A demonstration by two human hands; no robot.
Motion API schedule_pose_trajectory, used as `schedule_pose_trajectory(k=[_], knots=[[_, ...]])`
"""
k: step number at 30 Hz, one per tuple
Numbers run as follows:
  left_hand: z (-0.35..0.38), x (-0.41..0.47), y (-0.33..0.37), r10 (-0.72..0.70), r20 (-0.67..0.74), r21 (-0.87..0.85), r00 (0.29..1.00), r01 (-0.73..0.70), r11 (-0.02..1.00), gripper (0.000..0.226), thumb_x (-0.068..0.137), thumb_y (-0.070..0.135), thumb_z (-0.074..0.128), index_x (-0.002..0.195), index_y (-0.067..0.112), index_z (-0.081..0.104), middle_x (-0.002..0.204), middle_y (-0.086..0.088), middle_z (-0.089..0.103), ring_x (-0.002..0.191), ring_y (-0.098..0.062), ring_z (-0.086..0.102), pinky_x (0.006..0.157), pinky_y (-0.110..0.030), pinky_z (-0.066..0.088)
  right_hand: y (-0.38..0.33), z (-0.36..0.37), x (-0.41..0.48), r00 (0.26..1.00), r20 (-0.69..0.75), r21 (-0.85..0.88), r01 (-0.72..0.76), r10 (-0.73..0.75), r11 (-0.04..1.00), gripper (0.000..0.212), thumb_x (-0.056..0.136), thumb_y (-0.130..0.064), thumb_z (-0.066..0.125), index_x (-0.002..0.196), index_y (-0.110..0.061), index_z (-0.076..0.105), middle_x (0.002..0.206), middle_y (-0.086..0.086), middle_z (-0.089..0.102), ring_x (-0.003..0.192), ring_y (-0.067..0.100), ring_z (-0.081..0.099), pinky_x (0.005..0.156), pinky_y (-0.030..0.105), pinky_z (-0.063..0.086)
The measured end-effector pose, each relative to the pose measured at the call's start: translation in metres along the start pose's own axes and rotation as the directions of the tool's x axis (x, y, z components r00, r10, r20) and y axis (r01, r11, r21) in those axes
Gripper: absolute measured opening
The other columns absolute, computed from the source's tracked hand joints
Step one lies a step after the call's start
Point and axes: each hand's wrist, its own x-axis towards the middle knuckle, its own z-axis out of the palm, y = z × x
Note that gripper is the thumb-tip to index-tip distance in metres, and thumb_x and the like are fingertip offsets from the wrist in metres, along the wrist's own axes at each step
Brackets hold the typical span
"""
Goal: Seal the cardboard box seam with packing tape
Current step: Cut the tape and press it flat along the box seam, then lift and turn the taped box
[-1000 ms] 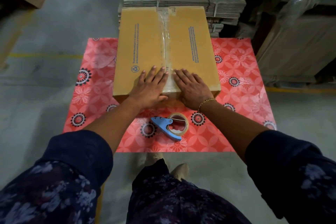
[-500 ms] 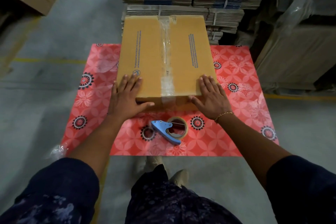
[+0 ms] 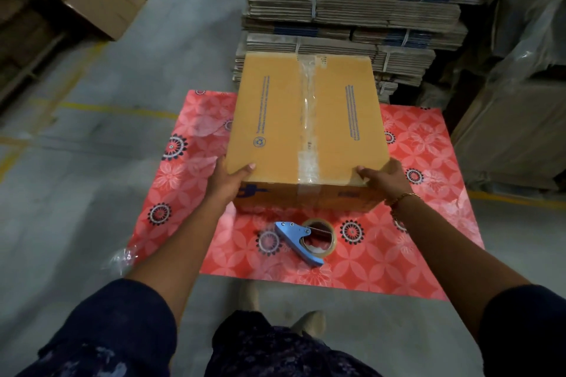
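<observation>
A single head-worn wide-angle camera looks forward and steeply down from standing height, close enough that both forearms fill the lower frame. It faces a cardboard box (image 3: 306,119) on a red mat (image 3: 428,162) (edges bowed by the lens), with stacked flat cartons (image 3: 352,9) beyond on the floor (image 3: 92,162).

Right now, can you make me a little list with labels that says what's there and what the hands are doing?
box: cardboard box on the red flowered mat
seam: clear tape runs along the top and over the near edge
left hand: left hand grips the box's near left corner
right hand: right hand grips the box's near right corner
tape tool: blue tape dispenser lies on the mat near the person, untouched
behind: stacks of flat cardboard
</observation>
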Motion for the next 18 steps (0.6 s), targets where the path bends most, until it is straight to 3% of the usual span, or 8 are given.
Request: schedule_pose_trajectory(k=[2,7,9,11,13,15,18], knots=[[0.0,-0.003,0.005,0.016,0.019,-0.042,1.0,-0.015,0.999,0.049,0.075,0.048,0.084,0.116,0.034,0.059,0.107,0.01,0.073,0.107,-0.022,0.071,0.098,-0.043,0.056,-0.006,0.0,-0.002,1.0,0.018,-0.021,0.004,-0.004,1.0,0.046,0.076,-0.025,0.084,0.11,-0.012,0.055,0.109,0.01,0.067,0.08,0.024,0.065,0.068,0.038,0.056],[-0.043,0.016,0.003,0.067,0.033,-0.023,0.997,-0.066,0.998,0.068,0.06,0.067,0.078,0.117,0.034,0.061,0.114,0.006,0.074,0.106,-0.023,0.071,0.096,-0.044,0.057,-0.009,0.036,-0.009,0.998,-0.023,-0.039,0.065,-0.066,0.997,0.06,0.072,-0.036,0.087,0.113,-0.009,0.053,0.106,0.011,0.064,0.08,0.025,0.062,0.05,0.025,0.047],[-0.075,0.023,0.006,0.103,0.014,-0.032,0.995,-0.103,0.994,0.063,0.07,0.054,0.084,0.124,0.028,0.063,0.115,0.005,0.074,0.106,-0.022,0.071,0.095,-0.036,0.057,-0.012,0.065,-0.013,0.994,0.005,-0.044,0.107,-0.107,0.993,0.063,0.066,-0.043,0.087,0.108,-0.012,0.051,0.107,0.008,0.066,0.083,0.023,0.064,0.055,0.028,0.049],[-0.109,0.031,0.012,0.133,-0.007,-0.016,0.991,-0.133,0.991,0.056,0.079,0.039,0.084,0.128,0.022,0.063,0.115,0.003,0.072,0.105,-0.021,0.07,0.091,-0.026,0.056,-0.023,0.097,-0.02,0.988,0.015,-0.042,0.152,-0.151,0.988,0.059,0.07,-0.038,0.087,0.112,-0.012,0.056,0.106,0.005,0.07,0.089,0.023,0.068,0.069,0.036,0.056],[-0.14,0.042,0.009,0.117,-0.048,0.002,0.992,-0.117,0.993,0.057,0.068,0.053,0.083,0.117,0.03,0.064,0.114,0.002,0.073,0.104,-0.022,0.07,0.095,-0.037,0.057,-0.034,0.128,-0.027,0.984,0.024,-0.034,0.179,-0.179,0.983,0.053,0.075,-0.032,0.085,0.115,-0.013,0.056,0.108,0.005,0.07,0.093,0.024,0.068,0.077,0.038,0.056],[-0.166,0.056,0.002,0.084,-0.056,0.004,0.995,-0.084,0.996,0.064,0.059,0.065,0.08,0.112,0.034,0.064,0.112,0.002,0.075,0.104,-0.024,0.072,0.095,-0.049,0.058,-0.043,0.153,-0.031,0.978,0.035,-0.025,0.207,-0.206,0.978,0.055,0.075,-0.031,0.085,0.117,-0.012,0.056,0.108,0.005,0.07,0.092,0.023,0.068,0.073,0.034,0.054],[-0.187,0.074,-0.01,0.047,-0.046,-0.005,0.998,-0.047,0.999,0.071,0.057,0.07,0.079,0.116,0.036,0.063,0.112,0.002,0.076,0.103,-0.029,0.073,0.087,-0.053,0.057,-0.052,0.177,-0.031,0.982,0.037,0.012,0.185,-0.186,0.983,0.06,0.071,-0.036,0.086,0.12,-0.018,0.055,0.109,0.0,0.07,0.094,0.022,0.068,0.08,0.037,0.056]])
